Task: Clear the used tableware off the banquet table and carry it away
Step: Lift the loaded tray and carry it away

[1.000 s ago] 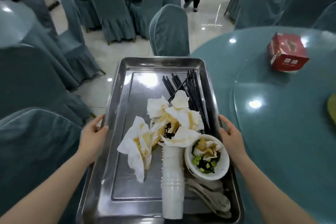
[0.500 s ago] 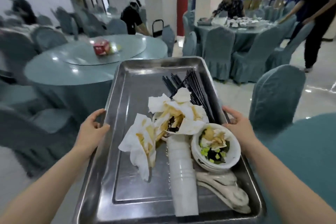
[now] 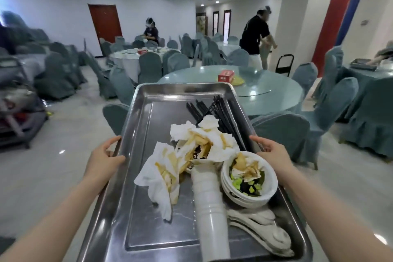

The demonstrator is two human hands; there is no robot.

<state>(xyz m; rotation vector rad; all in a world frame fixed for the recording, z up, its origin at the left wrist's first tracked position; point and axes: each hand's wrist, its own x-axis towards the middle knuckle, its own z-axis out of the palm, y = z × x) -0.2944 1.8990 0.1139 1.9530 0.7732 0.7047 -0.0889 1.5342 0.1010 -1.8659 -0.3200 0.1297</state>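
Steel tray [image 3: 148,117], stiff, slick, loose-loaded: gripped at both long rims by left hand [image 3: 104,158] and right hand [image 3: 271,152]; best kept level.

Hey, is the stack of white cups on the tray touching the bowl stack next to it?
Touching. The head view shows the lying stack of white cups pressed against the bowl stack on the tray, no gap between them.

Silver steel tray [image 3: 161,113] carrying black chopsticks [image 3: 223,113], white napkins [image 3: 157,178] stained yellow-brown, white stacked cups [image 3: 209,208], white bowls [image 3: 251,198] holding green and dark scraps, off-white spoons [image 3: 265,230].
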